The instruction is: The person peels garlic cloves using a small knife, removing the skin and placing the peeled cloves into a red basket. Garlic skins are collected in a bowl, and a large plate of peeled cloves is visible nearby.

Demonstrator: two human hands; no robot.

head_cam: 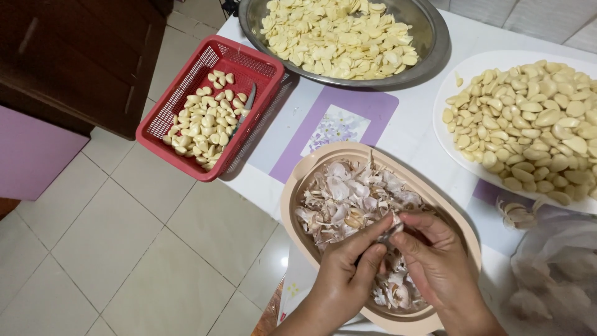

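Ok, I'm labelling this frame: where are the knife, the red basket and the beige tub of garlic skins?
knife (246,106), head view, on its blade.
red basket (163,112), head view, left mesh wall.
beige tub (287,200), head view, left rim.

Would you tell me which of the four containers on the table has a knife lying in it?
The red plastic basket at the table's left edge: a knife lies among its peeled cloves; the other three show none.
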